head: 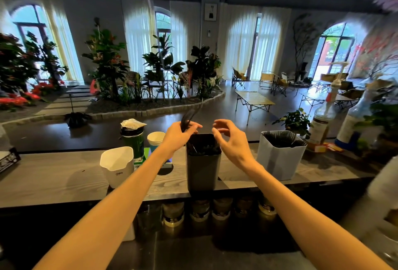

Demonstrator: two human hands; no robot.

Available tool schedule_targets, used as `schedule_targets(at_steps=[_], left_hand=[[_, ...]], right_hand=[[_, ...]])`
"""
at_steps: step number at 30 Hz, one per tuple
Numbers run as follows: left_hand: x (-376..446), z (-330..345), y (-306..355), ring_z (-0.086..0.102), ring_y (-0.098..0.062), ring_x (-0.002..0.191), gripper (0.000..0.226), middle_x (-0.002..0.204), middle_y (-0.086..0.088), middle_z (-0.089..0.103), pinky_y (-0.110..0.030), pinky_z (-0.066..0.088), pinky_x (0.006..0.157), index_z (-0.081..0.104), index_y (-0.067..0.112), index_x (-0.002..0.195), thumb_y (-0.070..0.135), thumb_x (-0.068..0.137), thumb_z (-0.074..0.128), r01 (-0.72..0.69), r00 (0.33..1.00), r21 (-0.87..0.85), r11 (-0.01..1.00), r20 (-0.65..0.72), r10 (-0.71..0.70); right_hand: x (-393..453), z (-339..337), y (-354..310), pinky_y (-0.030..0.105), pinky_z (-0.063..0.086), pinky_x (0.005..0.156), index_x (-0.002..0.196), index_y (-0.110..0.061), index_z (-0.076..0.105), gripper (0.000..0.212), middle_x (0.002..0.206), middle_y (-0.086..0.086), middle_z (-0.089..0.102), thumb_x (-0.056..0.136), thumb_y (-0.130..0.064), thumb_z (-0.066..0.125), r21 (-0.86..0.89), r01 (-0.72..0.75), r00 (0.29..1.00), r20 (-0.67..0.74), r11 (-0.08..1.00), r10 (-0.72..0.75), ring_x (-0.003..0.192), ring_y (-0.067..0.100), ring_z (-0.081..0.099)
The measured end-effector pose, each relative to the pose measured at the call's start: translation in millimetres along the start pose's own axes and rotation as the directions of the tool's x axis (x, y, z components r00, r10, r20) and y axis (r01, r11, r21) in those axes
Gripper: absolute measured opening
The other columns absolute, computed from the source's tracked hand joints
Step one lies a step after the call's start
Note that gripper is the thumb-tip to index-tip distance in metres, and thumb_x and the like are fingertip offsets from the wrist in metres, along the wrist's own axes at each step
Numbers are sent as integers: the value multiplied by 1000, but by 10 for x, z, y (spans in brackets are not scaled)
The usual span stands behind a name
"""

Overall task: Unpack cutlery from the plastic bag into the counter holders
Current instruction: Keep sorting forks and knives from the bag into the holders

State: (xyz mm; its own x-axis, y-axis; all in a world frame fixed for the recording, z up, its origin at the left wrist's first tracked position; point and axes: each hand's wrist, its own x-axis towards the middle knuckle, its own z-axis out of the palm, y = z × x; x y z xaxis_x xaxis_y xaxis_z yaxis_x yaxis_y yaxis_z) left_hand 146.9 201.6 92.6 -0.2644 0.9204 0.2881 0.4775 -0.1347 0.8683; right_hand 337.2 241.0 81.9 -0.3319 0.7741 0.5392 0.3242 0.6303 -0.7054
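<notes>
Your left hand grips dark cutlery above the black holder; your right hand hovers beside, fingers loosely spread, empty.

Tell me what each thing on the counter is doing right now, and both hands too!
Left hand: holds a bunch of black cutlery above the dark holder.
Right hand: open, fingers loosely curled, holds nothing.
Dark holder: upright, black cutlery inside.
Grey holder: upright, dark pieces inside.
White holder: upright, looks empty.
Green can: upright, crumpled packet on top.
Paper cup: upright, open.
</notes>
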Motion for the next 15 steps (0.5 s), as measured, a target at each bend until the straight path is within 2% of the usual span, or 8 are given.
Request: schedule_targets(at_steps=[2,4,5,7,9,11,13,15], left_hand=[[-89,-28,196,49,-6,60,28,94,0,70,-13,33,49,75,21,112,34,104,51,76,985,-183,980,169,-45],[-151,-58,333,35,-6,54,31,86,0,63,-22,17,51,76,20,112,36,104,51,132,940,-273,953,339,-33],[-176,-66,380,32,-8,55,31,81,1,60,-28,14,55,76,21,112,37,104,50,147,914,-289,946,405,-18],[-227,-43,457,28,-10,54,31,73,4,53,-28,14,53,74,20,113,35,104,49,163,865,-311,936,502,16],[-280,18,539,25,-10,52,28,68,4,45,-25,16,47,71,14,114,30,105,49,175,836,-338,925,547,42],[-325,89,618,25,-8,49,25,64,5,39,-23,15,44,68,9,111,26,103,52,193,827,-343,919,561,36],[-358,170,681,25,-6,45,19,61,6,33,-22,14,43,67,9,104,23,101,55,219,817,-354,909,576,28],[-371,262,731,25,-5,43,14,57,7,29,-18,16,40,68,11,97,22,99,60,253,801,-365,896,598,17]], right_hand=[[52,-126,-132,25,55,96,145,-18,46,53,126,-4,64,97,-31,65,96,23,1000,-15,995,-22,110,7,63],[114,-261,-284,21,50,97,153,-27,35,62,130,-6,60,98,-31,64,181,42,999,-13,983,-40,114,7,62],[150,-324,-348,25,50,101,154,-31,34,61,131,-9,60,100,-29,62,211,59,998,-11,976,-58,118,8,62],[213,-435,-435,36,51,105,151,-32,42,51,129,-12,63,102,-25,58,214,102,995,-13,972,-101,121,8,62],[229,-530,-489,40,54,102,142,-25,55,40,122,-8,70,102,-20,57,211,118,993,-14,970,-118,116,8,66],[193,-623,-539,38,57,98,132,-21,66,31,114,-5,75,101,-19,60,257,94,995,8,962,-100,108,7,70],[129,-722,-562,32,58,91,123,-18,72,25,108,-2,77,99,-19,63,314,73,995,49,947,-92,100,7,72],[57,-835,-569,32,59,89,119,-18,74,24,104,2,78,96,-19,67,351,59,991,94,935,-98,97,13,73]])
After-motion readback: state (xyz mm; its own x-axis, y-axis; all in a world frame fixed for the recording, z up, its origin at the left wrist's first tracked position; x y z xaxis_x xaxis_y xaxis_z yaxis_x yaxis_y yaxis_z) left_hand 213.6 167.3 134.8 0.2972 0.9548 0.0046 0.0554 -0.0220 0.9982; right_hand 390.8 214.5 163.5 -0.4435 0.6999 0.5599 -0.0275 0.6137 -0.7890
